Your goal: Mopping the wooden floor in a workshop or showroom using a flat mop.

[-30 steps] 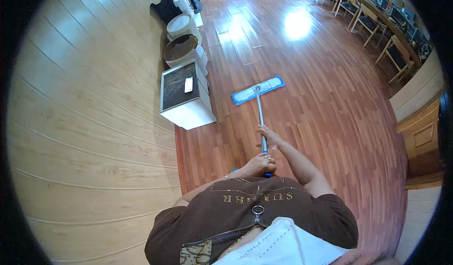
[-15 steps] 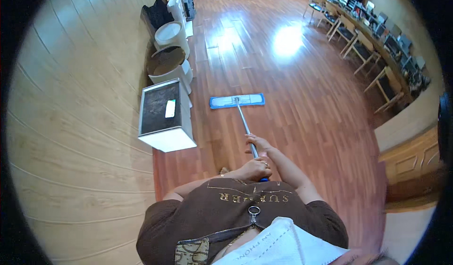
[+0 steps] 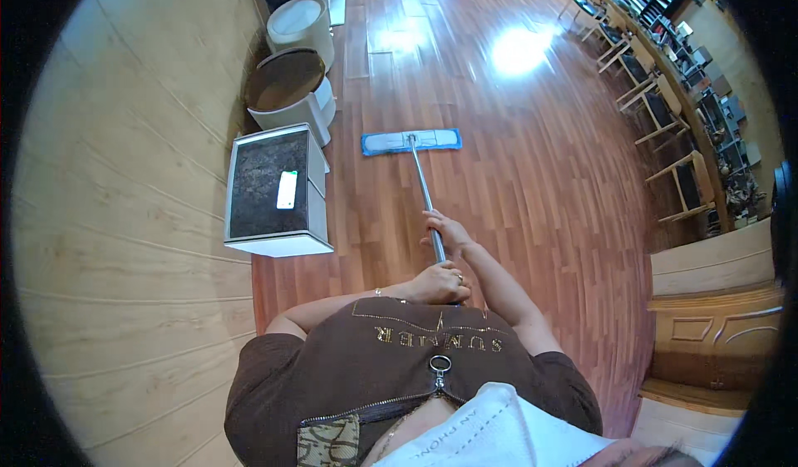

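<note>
A flat mop [image 3: 426, 191] reaches out in front of me, its metal pole slanting slightly left toward its wide head. The rectangular mop head [image 3: 386, 143], pale on top with a blue fringe, lies flat on the wood floor. Close to my body, my left hand [image 3: 440, 284] wraps round the upper part of the pole. Farther along, my right hand [image 3: 449, 233] grips the same pole with curled fingers. The end of the pole is mostly hidden behind my left hand and my brown shirt.
At left, a white cabinet [image 3: 317, 193] with a dark top carries a phone [image 3: 287, 190]. Beyond it stand a round brown-seated chair [image 3: 287, 81] and a white round stool [image 3: 297, 20] along the wall. Wooden chairs [image 3: 686, 186] line a long cluttered desk [image 3: 721, 155] at right.
The mop head has moved forward and a little left over the floor. Both hands still hold the pole and have shifted slightly up and left in view. The view has tilted somewhat.
</note>
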`<state>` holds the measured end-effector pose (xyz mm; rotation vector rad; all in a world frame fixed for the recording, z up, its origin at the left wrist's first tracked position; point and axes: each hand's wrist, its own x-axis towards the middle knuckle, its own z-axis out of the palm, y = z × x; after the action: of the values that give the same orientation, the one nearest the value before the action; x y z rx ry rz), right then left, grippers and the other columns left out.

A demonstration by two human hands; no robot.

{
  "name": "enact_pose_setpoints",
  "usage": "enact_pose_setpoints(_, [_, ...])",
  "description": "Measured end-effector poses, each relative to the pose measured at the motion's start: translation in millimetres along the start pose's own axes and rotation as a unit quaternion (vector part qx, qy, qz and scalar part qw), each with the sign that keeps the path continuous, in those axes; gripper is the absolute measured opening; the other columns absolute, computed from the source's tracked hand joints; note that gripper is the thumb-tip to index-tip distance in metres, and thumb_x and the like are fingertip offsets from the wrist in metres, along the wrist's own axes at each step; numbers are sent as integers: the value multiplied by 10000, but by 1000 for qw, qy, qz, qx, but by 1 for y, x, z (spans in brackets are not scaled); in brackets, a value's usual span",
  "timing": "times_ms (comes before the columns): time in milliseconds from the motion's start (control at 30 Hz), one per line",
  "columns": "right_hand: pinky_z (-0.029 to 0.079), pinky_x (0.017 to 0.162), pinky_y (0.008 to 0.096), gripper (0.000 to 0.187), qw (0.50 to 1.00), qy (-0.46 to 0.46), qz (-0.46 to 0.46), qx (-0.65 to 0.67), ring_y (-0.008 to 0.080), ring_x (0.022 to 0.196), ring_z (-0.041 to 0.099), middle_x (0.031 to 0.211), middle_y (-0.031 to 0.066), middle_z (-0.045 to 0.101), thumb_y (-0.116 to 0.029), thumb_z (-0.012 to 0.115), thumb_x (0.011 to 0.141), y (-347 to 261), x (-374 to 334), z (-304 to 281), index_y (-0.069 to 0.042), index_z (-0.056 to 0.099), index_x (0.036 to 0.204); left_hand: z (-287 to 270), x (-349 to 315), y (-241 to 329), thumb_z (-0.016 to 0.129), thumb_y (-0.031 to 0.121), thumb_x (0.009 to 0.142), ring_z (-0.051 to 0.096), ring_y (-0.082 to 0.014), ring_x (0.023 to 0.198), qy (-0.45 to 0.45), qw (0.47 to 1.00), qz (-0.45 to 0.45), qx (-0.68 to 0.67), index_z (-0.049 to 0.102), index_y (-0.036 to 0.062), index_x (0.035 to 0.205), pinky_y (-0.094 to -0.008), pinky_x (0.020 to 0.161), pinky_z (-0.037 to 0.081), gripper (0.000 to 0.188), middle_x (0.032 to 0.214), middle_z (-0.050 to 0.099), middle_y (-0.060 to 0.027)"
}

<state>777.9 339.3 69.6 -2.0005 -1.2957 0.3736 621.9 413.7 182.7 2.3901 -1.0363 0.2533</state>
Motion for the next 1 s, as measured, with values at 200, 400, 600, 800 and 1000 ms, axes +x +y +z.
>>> enact_pose_setpoints(200, [445, 979, 434, 422, 999, -41, 18, -16, 387, 1299, 423, 1395, 170, 474, -403, 747, 753, 20, 51, -17, -77, 580, 963, -29, 8, -44, 611, 265, 740, 624, -198, 835, 30, 999, -25, -6, 605, 152, 742, -355, 843, 431, 113, 765, 615, -1])
enact_pose_setpoints(400, [399, 1029, 429, 491, 1000, -21, 0, 1, 386, 1329, 379, 1356, 200, 492, -425, 773, 730, 50, 117, -20, -90, 585, 1035, -61, 23, -103, 643, 261, 712, 605, -217, 846, 19, 997, -70, -7, 574, 134, 709, -363, 865, 438, 145, 745, 587, -18])
enact_pose_setpoints(600, [421, 1012, 437, 449, 994, 59, -73, 60, 359, 1282, 433, 1320, 155, 530, -387, 790, 709, 53, 155, -39, -102, 621, 1012, -111, 50, -121, 731, 161, 674, 579, -293, 816, 61, 983, -131, -111, 539, 94, 694, -403, 784, 457, 204, 720, 555, -78])
enact_pose_setpoints(800, [491, 833, 423, 309, 992, 45, -83, 80, 354, 1030, 574, 1023, 143, 616, -343, 709, 792, 29, 216, -83, -58, 588, 802, -159, 68, -132, 775, 79, 740, 656, -248, 776, 287, 947, -104, -100, 628, 60, 866, -432, 837, 510, 194, 798, 654, -67])
enact_pose_setpoints(1000, [498, 805, 440, 305, 993, 0, -112, 47, 349, 981, 589, 969, 126, 621, -323, 716, 771, 58, 254, -92, -47, 584, 772, -158, 70, -175, 781, 99, 724, 575, -262, 646, 299, 948, -95, -58, 613, 66, 773, -373, 643, 463, 178, 669, 567, -75])
